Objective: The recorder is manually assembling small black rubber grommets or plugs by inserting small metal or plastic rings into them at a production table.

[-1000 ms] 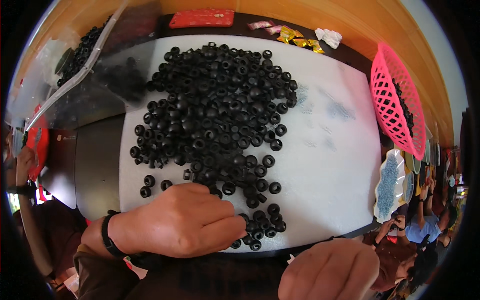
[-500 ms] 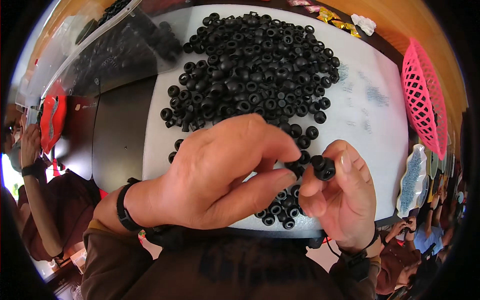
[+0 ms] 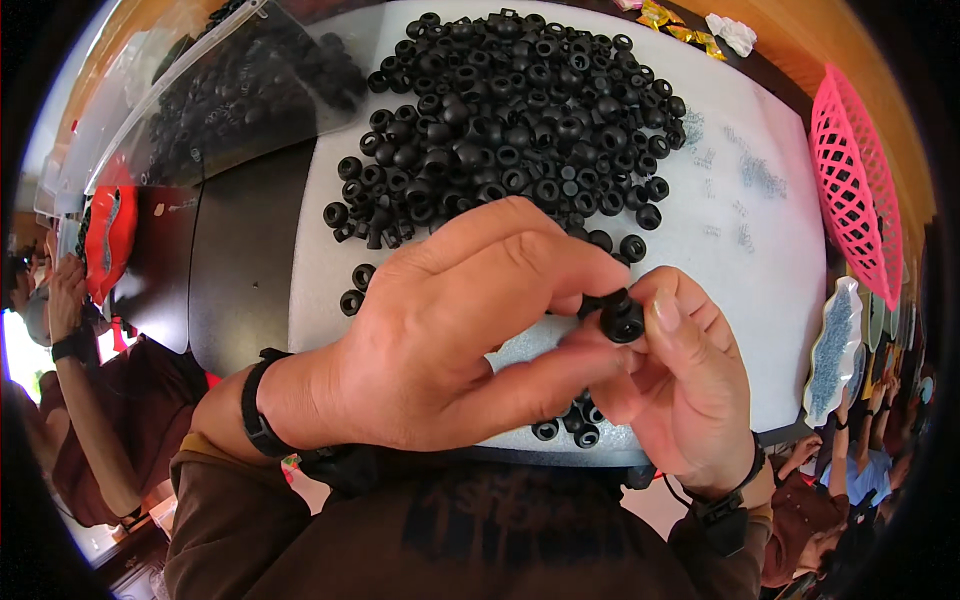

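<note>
Between the thumb and fingers of my right hand (image 3: pixel 690 370) is a small black ball-shaped cord lock (image 3: pixel 622 322), its round opening turned toward me. My left hand (image 3: pixel 470 330) reaches across from the left, index finger and thumb curled against the same piece. The left fingertips are partly hidden behind it and by the right fingers. Beyond my hands spreads a large heap of black cord lock parts (image 3: pixel 500 130), round hollow balls mixed with small plugs. A few more black balls (image 3: pixel 580 425) lie under my hands, near the table's front edge.
White foam sheet (image 3: pixel 770 320) covers the table, with tiny metal springs (image 3: pixel 760 175) scattered at right. A pink mesh basket (image 3: pixel 850 180) and a scalloped dish of springs (image 3: pixel 832 350) stand on the right. At left are a clear bin (image 3: pixel 250 100), a red dish (image 3: pixel 110 240) and a co-worker's arm (image 3: pixel 95 420).
My left hand has moved right and closed in on the cord lock. My right hand has shifted slightly left and up, and the piece has turned between its fingers.
</note>
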A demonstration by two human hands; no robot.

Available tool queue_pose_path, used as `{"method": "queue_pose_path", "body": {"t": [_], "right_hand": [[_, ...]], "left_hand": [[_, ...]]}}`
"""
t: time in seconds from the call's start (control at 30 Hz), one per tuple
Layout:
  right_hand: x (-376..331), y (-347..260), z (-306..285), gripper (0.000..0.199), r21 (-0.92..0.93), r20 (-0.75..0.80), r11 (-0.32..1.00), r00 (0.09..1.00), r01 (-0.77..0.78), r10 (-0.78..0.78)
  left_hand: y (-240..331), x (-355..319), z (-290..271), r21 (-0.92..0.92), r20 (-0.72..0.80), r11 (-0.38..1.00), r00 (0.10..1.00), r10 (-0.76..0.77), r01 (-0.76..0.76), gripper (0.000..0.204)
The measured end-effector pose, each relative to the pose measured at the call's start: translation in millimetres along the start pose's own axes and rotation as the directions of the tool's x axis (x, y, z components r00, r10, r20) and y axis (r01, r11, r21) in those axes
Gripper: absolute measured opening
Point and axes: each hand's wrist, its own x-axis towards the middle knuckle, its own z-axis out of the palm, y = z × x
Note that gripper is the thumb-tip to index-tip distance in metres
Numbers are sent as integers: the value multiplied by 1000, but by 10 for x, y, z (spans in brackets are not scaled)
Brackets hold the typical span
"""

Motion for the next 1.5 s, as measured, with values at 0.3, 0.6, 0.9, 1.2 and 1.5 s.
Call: {"method": "queue_pose_path", "body": {"t": [0.3,0.6,0.9,1.2,1.5], "right_hand": [[9,42,3,25,-29,18,999,1000,14,-13],[19,53,-56,28,-60,72,998,997,-15,19],[24,24,-48,26,-39,82,999,996,-35,38],[-17,9,31,26,-39,82,999,996,28,-25],[-73,18,29,23,-232,68,960,987,159,-147]], "left_hand": [[-93,-36,102,219,-32,966,988,149,-139,47],[-150,-44,116,274,-60,925,955,290,-264,45],[-128,-48,119,182,-49,968,981,187,-175,47],[-114,-22,82,159,-28,970,981,191,-184,43],[-75,-33,-27,-148,15,986,997,-78,79,31]]}}
